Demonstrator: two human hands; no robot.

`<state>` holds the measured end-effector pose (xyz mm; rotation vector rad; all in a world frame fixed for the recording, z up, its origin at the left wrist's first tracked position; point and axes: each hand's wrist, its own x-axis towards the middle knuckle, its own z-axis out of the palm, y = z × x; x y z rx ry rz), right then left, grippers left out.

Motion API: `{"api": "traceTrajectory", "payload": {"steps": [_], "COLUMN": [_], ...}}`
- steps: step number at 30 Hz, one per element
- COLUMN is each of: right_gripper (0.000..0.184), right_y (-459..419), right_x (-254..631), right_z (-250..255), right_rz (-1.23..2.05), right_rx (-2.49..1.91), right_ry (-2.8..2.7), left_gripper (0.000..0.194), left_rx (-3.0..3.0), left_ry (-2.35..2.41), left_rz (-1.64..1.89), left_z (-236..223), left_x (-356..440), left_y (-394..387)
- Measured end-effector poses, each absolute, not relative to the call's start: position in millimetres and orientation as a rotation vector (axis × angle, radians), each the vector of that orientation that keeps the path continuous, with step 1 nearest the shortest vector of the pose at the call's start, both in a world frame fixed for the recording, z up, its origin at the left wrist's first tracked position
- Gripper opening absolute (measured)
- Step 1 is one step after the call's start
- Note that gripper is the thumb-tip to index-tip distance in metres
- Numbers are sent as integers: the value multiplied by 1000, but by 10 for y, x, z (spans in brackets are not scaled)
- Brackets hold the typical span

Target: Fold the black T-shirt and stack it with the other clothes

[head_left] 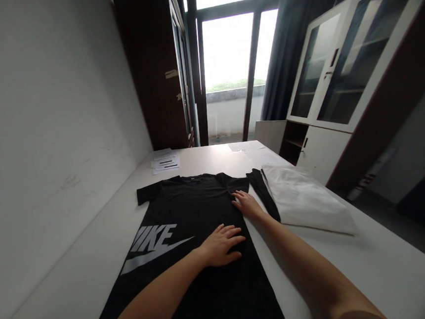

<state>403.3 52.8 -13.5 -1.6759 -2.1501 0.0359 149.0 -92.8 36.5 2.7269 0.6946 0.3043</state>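
A black T-shirt [197, 205] lies spread out on the white table, its collar at the far end and its hem toward me. Grey lettering and a swoosh run across its left side. My left hand [223, 245] rests flat on the middle of the shirt with its fingers spread to the right. Farther off, my right hand [246, 203] lies on the shirt's right edge, just below the sleeve, fingers stretched out. Neither hand grips the fabric. Both forearms cover parts of the shirt and table.
Right of the shirt lies a folded white cloth [305, 198] with a black cloth [263, 194] along its left side. Several papers [165, 161] sit at the table's [385, 258] far left. A wall [58, 143] borders the left; a glass-doored cabinet [320, 120] stands right.
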Motion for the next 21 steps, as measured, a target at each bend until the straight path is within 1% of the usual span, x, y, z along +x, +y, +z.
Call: {"api": "traceTrajectory", "payload": {"steps": [3, 7, 14, 18, 21], "right_gripper": [42, 38, 45, 45, 37], "right_y": [565, 605, 582, 567, 547], "right_x": [4080, 4210, 4272, 4255, 4251], "right_z": [-142, -129, -164, -156, -113], "right_rz": [-22, -77, -177, -149, -111], "right_rx": [-1711, -1864, -1986, -1988, -1985], "right_ry": [-2069, -1869, -1708, -1709, -1737], "left_gripper": [59, 58, 58, 55, 56], "left_rx": [2735, 2747, 2759, 2750, 2664], "left_ry": [698, 682, 688, 947, 1226], "left_rz": [309, 309, 304, 360, 300], "left_z": [362, 374, 377, 373, 403], "left_x": [1494, 1486, 1463, 1353, 1191], "left_y": [-939, -954, -923, -767, -613]}}
